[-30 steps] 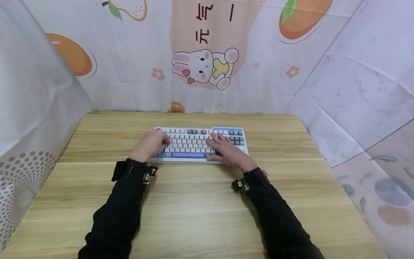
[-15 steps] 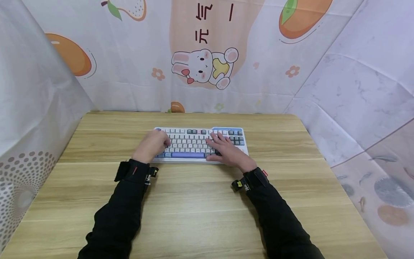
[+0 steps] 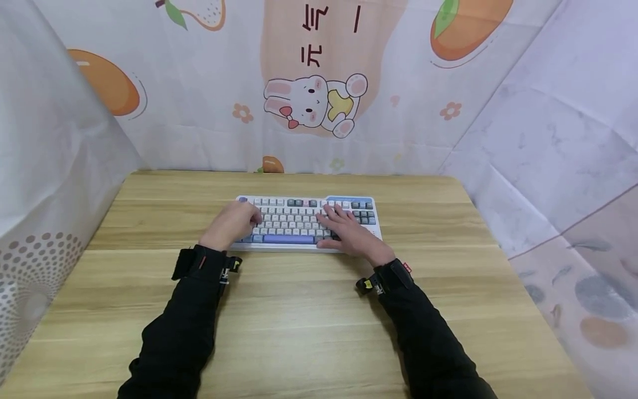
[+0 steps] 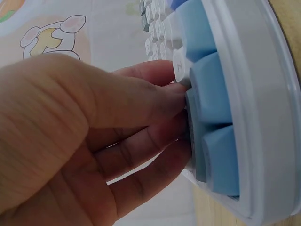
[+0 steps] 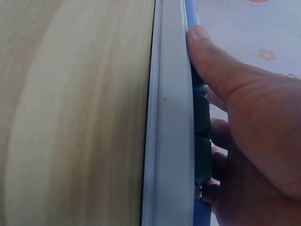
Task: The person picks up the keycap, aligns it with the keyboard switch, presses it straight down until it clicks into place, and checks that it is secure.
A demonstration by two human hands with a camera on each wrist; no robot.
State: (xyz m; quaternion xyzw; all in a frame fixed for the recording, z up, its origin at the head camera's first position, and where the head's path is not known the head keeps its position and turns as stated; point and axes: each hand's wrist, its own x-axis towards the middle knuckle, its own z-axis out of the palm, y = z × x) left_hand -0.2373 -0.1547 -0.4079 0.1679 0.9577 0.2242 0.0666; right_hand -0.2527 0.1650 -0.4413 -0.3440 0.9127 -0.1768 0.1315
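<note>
A compact keyboard (image 3: 289, 247) with white, blue and grey keys lies on the table. My left hand (image 3: 230, 223) is over its left end, fingers bent down onto the keys. In the left wrist view its thumb (image 4: 150, 103) and fingertips come together at a grey key (image 4: 200, 136) beside light blue keys (image 4: 211, 84); whether they pinch a keycap is hidden. On the right part of the keyboard rests my right hand (image 3: 351, 233), fingers spread over the keys. Its thumb (image 5: 211, 61) lies along the front-row keys, close to the white front edge (image 5: 171, 122).
The wooden table (image 3: 294, 327) extends on all sides of the keyboard. A printed cloth (image 3: 199, 100) with a rabbit and fruit hangs behind it. More cloth hangs at the left (image 3: 55, 138) and right (image 3: 553, 122). Straps with small cameras sit on both wrists.
My left hand and wrist shift slightly right, then back left, fingertips staying at the same keys. My right hand stays in place. The view tilts very slightly.
</note>
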